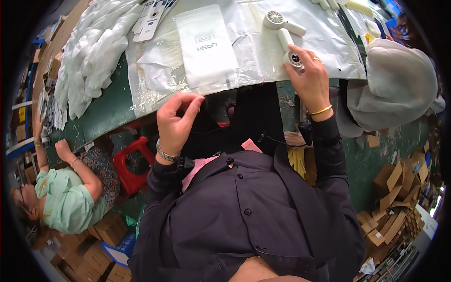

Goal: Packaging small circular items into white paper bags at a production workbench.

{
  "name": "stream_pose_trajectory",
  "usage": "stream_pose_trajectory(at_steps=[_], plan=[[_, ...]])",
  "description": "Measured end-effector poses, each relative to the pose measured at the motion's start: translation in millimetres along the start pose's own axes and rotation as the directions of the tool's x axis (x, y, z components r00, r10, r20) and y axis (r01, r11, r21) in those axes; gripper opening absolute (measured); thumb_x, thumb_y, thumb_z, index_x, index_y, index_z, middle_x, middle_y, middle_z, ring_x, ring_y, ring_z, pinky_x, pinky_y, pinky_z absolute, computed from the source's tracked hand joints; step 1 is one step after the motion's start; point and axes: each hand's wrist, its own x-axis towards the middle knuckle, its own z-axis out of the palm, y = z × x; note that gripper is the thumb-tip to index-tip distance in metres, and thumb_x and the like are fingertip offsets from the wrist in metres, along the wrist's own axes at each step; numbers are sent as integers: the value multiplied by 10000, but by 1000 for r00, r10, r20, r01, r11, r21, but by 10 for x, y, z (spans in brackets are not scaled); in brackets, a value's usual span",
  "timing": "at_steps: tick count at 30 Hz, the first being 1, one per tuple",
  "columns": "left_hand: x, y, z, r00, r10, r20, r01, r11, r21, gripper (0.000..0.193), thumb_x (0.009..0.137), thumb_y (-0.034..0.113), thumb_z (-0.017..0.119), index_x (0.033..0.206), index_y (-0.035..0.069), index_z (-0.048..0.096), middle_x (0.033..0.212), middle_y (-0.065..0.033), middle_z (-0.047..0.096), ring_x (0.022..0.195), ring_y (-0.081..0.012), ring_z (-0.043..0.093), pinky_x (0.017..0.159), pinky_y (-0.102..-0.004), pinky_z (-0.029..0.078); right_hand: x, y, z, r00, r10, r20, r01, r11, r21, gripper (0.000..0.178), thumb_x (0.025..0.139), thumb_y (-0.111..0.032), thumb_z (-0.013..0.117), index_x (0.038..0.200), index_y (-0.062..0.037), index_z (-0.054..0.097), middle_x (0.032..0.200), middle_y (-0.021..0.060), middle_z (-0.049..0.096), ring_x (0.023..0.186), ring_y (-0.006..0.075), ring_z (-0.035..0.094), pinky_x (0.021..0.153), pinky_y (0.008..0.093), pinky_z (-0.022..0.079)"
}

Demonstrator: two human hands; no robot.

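On the table's plastic-covered edge, my right hand [311, 77] has its thumb and fingers around the round head of a white handheld fan [285, 40], whose handle points away from me. Just beyond it lies a second white handheld fan [275, 19], its grille facing up. My left hand [177, 121] hovers at the near edge of the table, fingers curled and thumb close to the index finger, with nothing visible in them. Closest to that hand is a stack of frosted white plastic bags [206, 61] lying flat on the table.
White soft pouches [94, 51] are heaped at the left, beside flat printed cartons [152, 21]. A person in a green top [68, 202] sits left near a red stool [134, 164]. Another person in grey [392, 91] is at the right. Cardboard boxes [392, 188] pile up behind.
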Motion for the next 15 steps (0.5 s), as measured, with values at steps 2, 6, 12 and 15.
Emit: stream_pose_trajectory(at_steps=[2,6,12,15], plan=[[101,42,-61,994,108,-2,-107,985,133,82,950,64,806,1007,19,768,909,-69,735,804,-157,673,726,-273,519,-76,-82,-11,998,54,39,-56,995,77,445,912,-162,850,1335,-113,722,1240,106,728,992,221,733,876,320,585],[354,-65,-64,932,354,82,-355,839,412,163,908,78,821,1067,65,788,1062,-71,755,999,-246,697,908,-351,534,-241,-389,-40,998,32,57,-51,927,372,513,908,-85,851,1379,-49,653,1286,118,719,1069,192,735,943,311,577],[497,-146,45,887,418,199,-454,701,550,207,907,153,826,1104,97,799,1216,-70,758,1226,-285,673,1219,-501,352,-520,-866,353,983,-36,181,-107,689,716,596,930,12,814,1427,18,485,1329,165,698,1121,197,727,981,316,569],[529,-198,50,894,410,180,-437,712,549,157,929,196,795,1057,105,791,1184,-48,748,1166,-269,676,1211,-492,329,-521,-874,499,976,-77,201,-87,713,696,593,938,19,806,1418,14,458,1335,177,693,1134,208,727,990,324,568]])
